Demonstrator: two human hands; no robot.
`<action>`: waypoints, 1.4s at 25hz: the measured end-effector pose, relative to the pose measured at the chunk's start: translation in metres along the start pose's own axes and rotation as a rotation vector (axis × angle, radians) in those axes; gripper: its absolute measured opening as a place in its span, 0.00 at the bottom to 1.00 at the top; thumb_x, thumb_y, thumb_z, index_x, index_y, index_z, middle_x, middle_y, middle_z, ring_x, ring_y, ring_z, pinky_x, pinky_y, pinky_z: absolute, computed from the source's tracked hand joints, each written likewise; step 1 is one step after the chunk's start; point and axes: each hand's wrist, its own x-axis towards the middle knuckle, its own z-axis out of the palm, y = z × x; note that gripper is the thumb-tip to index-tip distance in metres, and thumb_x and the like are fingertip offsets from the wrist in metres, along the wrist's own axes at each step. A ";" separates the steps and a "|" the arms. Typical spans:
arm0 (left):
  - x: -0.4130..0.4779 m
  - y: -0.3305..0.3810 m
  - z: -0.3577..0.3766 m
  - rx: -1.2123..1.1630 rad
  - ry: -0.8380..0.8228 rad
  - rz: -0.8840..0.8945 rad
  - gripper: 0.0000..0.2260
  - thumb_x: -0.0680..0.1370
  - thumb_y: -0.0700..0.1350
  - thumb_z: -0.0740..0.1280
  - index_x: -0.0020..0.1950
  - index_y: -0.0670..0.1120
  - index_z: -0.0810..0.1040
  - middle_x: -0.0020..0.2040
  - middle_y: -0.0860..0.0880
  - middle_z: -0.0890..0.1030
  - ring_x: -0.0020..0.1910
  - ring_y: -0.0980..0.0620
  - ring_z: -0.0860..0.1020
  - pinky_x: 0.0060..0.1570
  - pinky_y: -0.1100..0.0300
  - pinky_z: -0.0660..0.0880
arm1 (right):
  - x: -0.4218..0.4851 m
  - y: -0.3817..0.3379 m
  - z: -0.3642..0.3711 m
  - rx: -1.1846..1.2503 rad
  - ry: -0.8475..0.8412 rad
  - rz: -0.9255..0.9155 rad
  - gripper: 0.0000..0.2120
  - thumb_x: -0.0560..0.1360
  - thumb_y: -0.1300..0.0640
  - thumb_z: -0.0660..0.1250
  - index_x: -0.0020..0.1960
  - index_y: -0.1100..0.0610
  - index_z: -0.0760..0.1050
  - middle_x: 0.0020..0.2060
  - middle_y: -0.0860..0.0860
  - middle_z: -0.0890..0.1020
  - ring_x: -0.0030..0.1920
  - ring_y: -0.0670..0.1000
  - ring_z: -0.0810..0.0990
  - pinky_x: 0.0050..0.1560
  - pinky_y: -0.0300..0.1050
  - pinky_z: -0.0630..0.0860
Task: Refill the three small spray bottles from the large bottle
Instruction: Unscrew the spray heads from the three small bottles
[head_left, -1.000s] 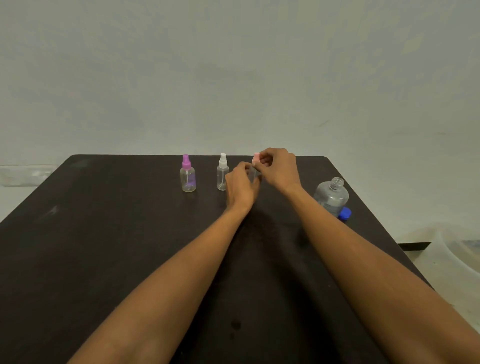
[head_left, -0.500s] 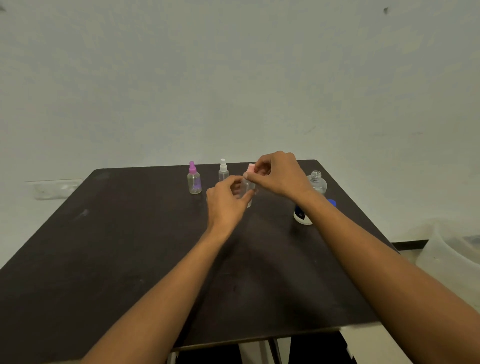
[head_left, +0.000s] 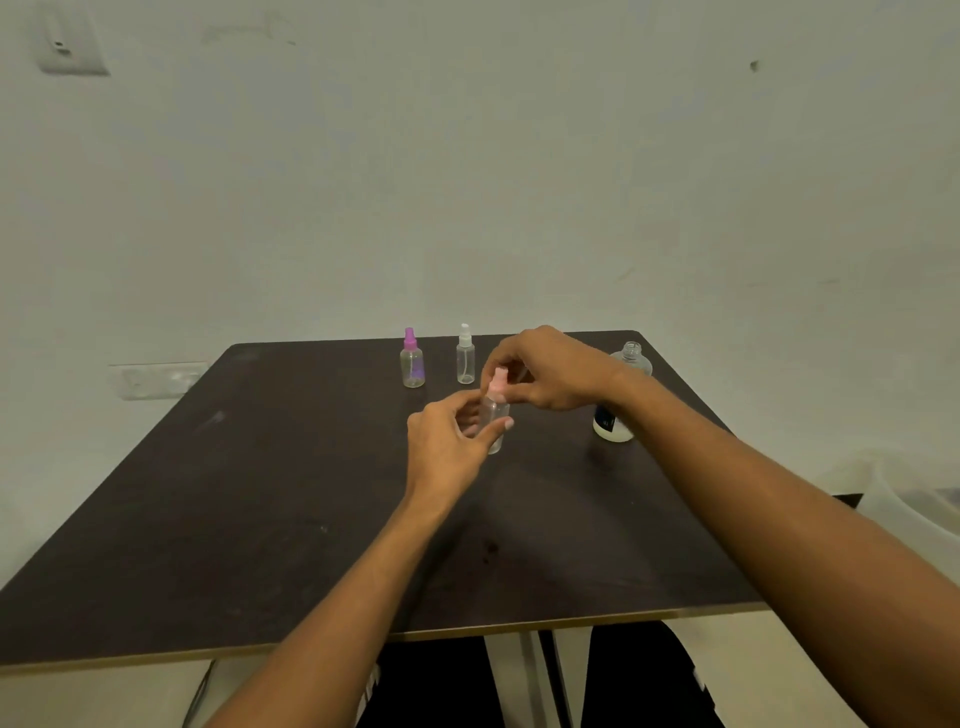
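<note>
The left hand (head_left: 449, 449) holds a clear spray bottle (head_left: 494, 420) while the right hand (head_left: 553, 370) pinches its pink cap (head_left: 497, 382).

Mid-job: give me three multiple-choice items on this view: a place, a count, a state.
1. Where does the large clear plastic bottle stand? A. far left B. on the dark table's right side, behind the right forearm C. on the floor
2. How many small bottles stand unheld? A. one B. two C. three
3. The large bottle's neck is: A. open B. capped C. corked

B: the forearm crosses it.
B: the purple-capped clear spray bottle and white-capped clear spray bottle; the left hand grips the pink-capped clear spray bottle, the right hand pinches its cap.
A: its bare rim shows.
</note>
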 end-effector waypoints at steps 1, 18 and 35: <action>-0.001 0.001 -0.001 0.003 -0.006 -0.002 0.22 0.71 0.52 0.82 0.63 0.48 0.85 0.50 0.55 0.87 0.46 0.66 0.83 0.54 0.69 0.81 | 0.000 -0.002 -0.003 0.005 -0.040 -0.026 0.09 0.78 0.63 0.71 0.54 0.53 0.86 0.49 0.48 0.87 0.50 0.47 0.84 0.53 0.42 0.81; -0.012 -0.002 -0.012 -0.061 0.021 -0.017 0.22 0.71 0.51 0.82 0.64 0.48 0.84 0.52 0.54 0.87 0.49 0.63 0.85 0.54 0.64 0.83 | 0.000 -0.025 -0.003 -0.047 0.053 0.000 0.15 0.77 0.43 0.74 0.61 0.48 0.82 0.55 0.47 0.85 0.49 0.43 0.82 0.52 0.41 0.80; -0.010 -0.019 -0.016 -0.085 0.020 -0.065 0.21 0.70 0.51 0.83 0.62 0.49 0.86 0.49 0.56 0.87 0.49 0.64 0.84 0.52 0.66 0.83 | -0.002 -0.025 -0.027 -0.059 0.051 -0.022 0.09 0.78 0.56 0.74 0.55 0.45 0.85 0.50 0.43 0.86 0.50 0.45 0.84 0.54 0.49 0.84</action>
